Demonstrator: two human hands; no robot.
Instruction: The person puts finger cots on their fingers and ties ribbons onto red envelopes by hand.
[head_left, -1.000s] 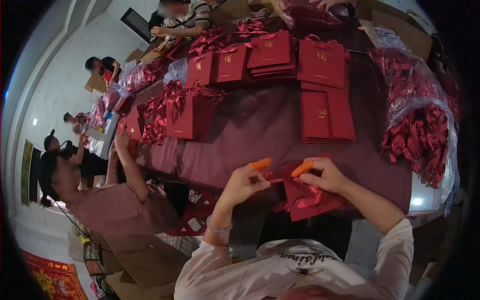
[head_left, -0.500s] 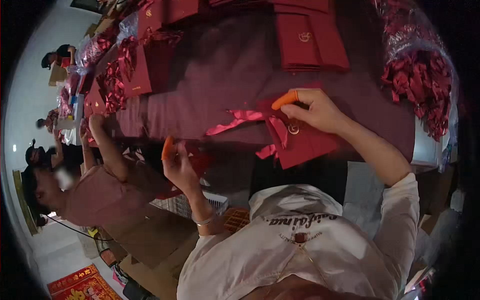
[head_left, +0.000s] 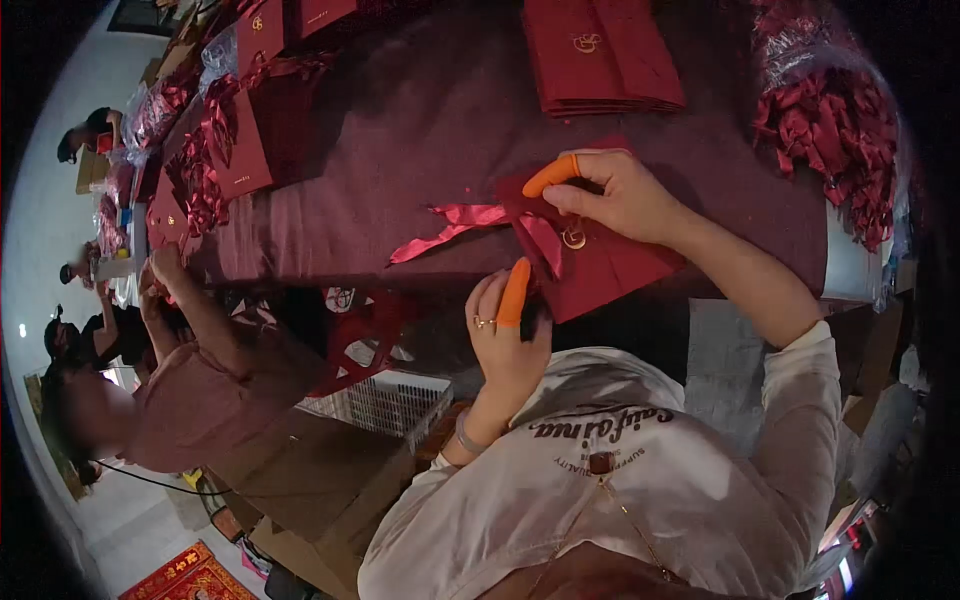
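Observation:
A flat red paper bag with a gold emblem lies at the table's near edge. My right hand rests over its upper part, thumb and orange-capped index finger close together on the bag; what lies right under the fingertips is partly hidden. A shiny red ribbon crosses the bag's left side, one strand stretching left over the cloth and another running down the bag. Beside the lower left edge is my left hand, its orange-capped index finger stretched up and thumb apart. Its fingers partly cover the ribbon's lower end.
Folded red bags are stacked farther back on the dark red tablecloth. Bundled ribbons in clear plastic hang at right. At left, a co-worker sits by more bags and ribbons. A white plastic basket stands below the table.
My left hand has moved right, from beyond the table edge to the bag's lower left edge. My right hand stays on the bag. The whole view has shifted slightly.

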